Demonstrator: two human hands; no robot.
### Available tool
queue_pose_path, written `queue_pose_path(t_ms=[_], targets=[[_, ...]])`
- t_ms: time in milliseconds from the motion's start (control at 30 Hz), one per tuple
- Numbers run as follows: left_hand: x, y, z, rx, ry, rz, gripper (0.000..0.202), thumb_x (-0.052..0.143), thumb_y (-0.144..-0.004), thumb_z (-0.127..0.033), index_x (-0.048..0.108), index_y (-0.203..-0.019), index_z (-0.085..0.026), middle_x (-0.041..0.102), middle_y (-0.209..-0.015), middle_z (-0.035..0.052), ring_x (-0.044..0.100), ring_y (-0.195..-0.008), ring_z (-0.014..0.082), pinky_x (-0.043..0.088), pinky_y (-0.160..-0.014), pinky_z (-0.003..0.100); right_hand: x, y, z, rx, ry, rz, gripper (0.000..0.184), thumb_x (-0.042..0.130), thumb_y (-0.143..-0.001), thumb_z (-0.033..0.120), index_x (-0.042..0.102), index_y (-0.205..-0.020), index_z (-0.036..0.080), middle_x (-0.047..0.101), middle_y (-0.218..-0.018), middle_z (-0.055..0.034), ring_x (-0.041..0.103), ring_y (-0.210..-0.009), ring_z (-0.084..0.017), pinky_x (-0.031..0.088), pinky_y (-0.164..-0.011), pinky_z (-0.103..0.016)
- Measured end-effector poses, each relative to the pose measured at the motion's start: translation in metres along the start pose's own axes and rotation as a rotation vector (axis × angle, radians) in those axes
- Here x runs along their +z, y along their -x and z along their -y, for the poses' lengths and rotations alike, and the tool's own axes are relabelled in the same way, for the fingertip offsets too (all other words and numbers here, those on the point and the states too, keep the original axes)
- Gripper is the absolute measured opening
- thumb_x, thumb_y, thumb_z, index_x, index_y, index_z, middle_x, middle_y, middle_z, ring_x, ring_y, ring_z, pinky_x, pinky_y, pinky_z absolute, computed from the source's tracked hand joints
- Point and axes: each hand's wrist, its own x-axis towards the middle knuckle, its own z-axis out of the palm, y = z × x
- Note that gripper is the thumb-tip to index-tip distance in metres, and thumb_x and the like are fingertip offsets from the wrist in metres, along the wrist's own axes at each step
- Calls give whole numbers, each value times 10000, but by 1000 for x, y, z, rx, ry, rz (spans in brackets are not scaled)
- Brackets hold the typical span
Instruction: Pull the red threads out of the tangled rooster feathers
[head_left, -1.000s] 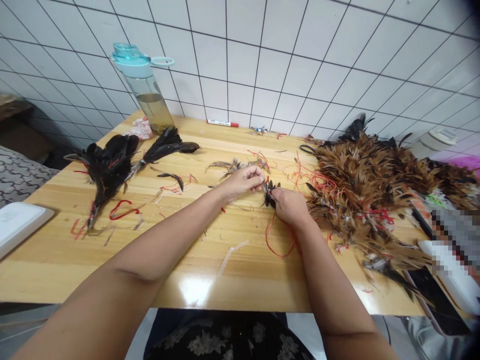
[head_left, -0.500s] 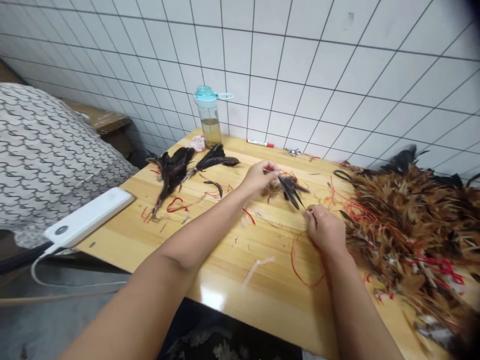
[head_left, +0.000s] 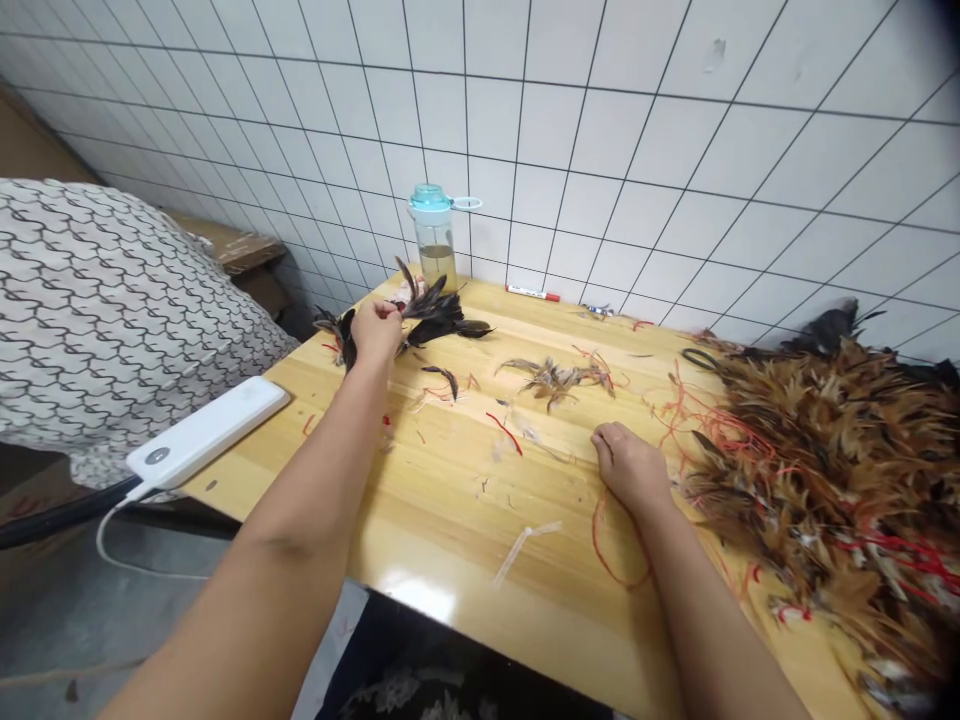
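Note:
My left hand [head_left: 379, 328] has its fingers pinched at the far left of the table, over a pile of black feathers. From its fingertips a small bunch of dark feathers [head_left: 426, 300] points to the right. More black feathers [head_left: 442, 328] lie just beyond and under it. My right hand [head_left: 631, 465] rests on the table with curled fingers; whatever they hold, if anything, is hidden. Beside its wrist an orange string [head_left: 600, 548] curves on the wood. Between the hands lies a loose clump of brownish feathers [head_left: 553, 380].
A large heap of brown feathers [head_left: 840, 440] with red ties covers the right side. A water bottle [head_left: 437, 240] stands against the tiled wall near a marker [head_left: 532, 293]. A white power bank [head_left: 208, 430] with a cable lies at the left edge of the wooden table [head_left: 517, 610].
My left hand has carried the dark feathers from the middle of the table to the black pile at left. The right hand has parted from the feather tips and stays low. The view has shifted slightly.

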Motion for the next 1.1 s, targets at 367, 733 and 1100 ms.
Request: queue_pose_path(t_ms=[367,733,1100], targets=[[70,75,-48,546,-536,612,139,577,-813,-224,701,-865,-185,656,-1008,98,562,-997,241,428,-944,376,-1,-1,4,77,-15,15,250,383,-974,306,615,-945,217,684,-955,-40,601,-795,-160,283,-583,-276],[98,72,-27,379,-536,803,94,605,-733,-176,691,-771,-181,696,-886,73,613,-846,195,450,-774,286,2,-4,-4,158,-70,-7,236,406,-963,313,618,-936,214,698,-949,-32,585,-742,-144,263,-572,-261],[102,82,-28,245,149,797,119,595,-767,-279,625,-773,-164,587,-686,-15,494,-638,113,383,-636,234,-1,0,-4,244,-202,-193,253,413,-937,317,616,-1024,194,682,-911,-65,602,-791,-182,341,-629,-274]])
